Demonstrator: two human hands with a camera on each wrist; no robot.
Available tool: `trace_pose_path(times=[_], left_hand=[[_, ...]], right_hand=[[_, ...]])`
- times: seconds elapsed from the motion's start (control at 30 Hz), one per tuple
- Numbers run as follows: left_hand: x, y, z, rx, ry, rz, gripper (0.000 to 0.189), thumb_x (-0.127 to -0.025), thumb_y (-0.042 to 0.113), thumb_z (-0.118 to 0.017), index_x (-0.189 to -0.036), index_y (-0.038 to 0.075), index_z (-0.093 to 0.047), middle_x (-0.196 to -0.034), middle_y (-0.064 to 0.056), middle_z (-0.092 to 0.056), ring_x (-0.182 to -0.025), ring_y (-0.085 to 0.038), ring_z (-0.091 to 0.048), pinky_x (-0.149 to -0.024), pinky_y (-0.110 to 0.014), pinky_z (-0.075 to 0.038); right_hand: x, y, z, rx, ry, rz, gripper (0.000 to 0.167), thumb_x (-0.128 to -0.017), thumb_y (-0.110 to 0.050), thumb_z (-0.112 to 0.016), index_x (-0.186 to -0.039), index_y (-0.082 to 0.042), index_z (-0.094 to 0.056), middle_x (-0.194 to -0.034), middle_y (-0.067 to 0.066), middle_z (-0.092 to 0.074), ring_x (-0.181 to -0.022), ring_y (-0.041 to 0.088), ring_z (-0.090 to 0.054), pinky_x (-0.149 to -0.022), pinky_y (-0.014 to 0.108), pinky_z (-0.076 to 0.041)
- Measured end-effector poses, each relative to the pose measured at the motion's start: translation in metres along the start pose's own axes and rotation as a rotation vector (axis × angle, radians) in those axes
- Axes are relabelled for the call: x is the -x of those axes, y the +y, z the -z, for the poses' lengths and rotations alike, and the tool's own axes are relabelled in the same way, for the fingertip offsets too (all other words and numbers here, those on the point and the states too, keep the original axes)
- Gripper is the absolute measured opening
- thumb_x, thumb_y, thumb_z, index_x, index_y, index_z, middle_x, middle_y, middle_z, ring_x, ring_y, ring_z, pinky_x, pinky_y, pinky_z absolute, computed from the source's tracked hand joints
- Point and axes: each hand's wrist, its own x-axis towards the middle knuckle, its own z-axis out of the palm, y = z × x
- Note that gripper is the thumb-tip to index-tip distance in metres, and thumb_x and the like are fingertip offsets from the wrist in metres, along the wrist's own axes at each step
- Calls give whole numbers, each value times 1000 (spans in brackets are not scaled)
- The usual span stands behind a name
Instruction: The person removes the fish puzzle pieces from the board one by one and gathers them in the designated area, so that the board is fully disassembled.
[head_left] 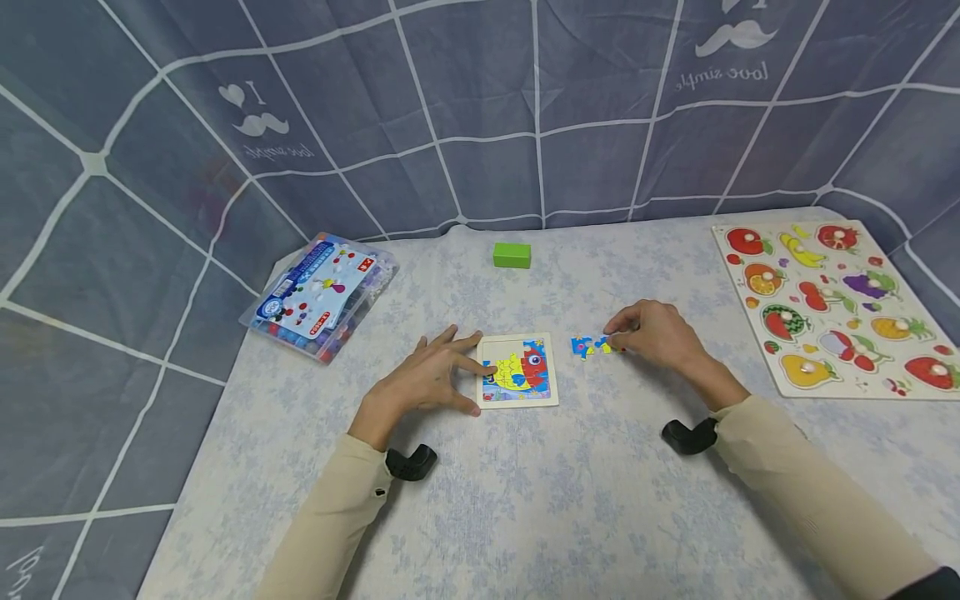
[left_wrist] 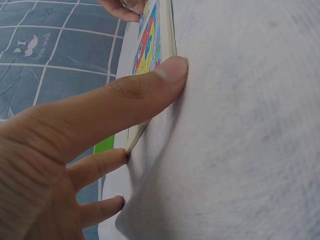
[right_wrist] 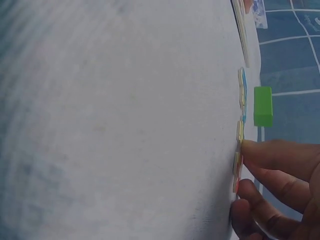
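Observation:
In the head view, a small square jigsaw puzzle (head_left: 517, 406) in a pale wooden frame lies on the table, showing a red, yellow and blue fish. My left hand (head_left: 431, 375) rests at its left side with fingers spread; one fingertip lies over the picture, and the thumb (left_wrist: 172, 70) touches near the frame's edge. Right of the frame, several loose blue and yellow puzzle pieces (head_left: 582, 346) lie close together. My right hand (head_left: 652, 335) pinches a puzzle piece (right_wrist: 237, 165) at the right end of this row, between thumb and fingers, partly hiding it.
A green block (head_left: 512, 256) stands behind the puzzle. At the back left lies a clear plastic box (head_left: 322, 296) with a printed label and colourful contents. A fruit picture board (head_left: 817, 312) lies on the right. A grey checked curtain (head_left: 487, 108) hangs behind the table.

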Motion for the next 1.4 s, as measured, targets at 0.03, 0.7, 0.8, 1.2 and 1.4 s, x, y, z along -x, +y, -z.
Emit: trace_pose_path(times=[0.03,0.7,0.8,1.2,1.4], left_hand=[[0,0,0,-1,0,-1,63,-68,38,-90,-127,27,-68,-159,-2,-29,-149,-37,-9,-112,-69,-6],[-1,1,-1,3,-7,14,63,-68,36,-91,-126,27,-69,-159,-2,-28,-149,-36,-8,-112,-69,-5],[-1,1,-1,3,-6,16,63,-68,35,-91,-126,27,-69,-159,-2,-29,-149,-36,-8,-112,-69,-5],[-3,2,-1,-7,-10,27,62,-68,36,-90,-126,29,-69,-159,-2,-30,-149,-37,-9,-111,-71,-7],[-2,1,-1,-14,-7,20,61,-68,38,-90,-125,29,-69,-159,-2,-30,-149,-37,-10,-110,-71,-8]], right_hand=[[0,0,0,0,-2,1,13,-86,-19,-74,-95,-10,-77,-79,2,-67,-71,18,-59,-62,34,-43],[-5,-28,-12,-43,53,66,14,-90,-17,-67,-97,-9,-76,-88,5,-68,-77,20,-61,-62,33,-46],[-10,-41,-23,-41,48,99,13,-90,-15,-66,-96,-8,-75,-85,4,-67,-78,20,-60,-65,34,-46],[-24,-84,-58,-13,-15,121,18,-90,-20,-67,-102,-8,-75,-77,-1,-64,-71,16,-56,-61,30,-45],[-26,-93,-65,30,-31,93,18,-90,-23,-67,-101,-10,-74,-70,-1,-60,-64,15,-56,-56,30,-44]])
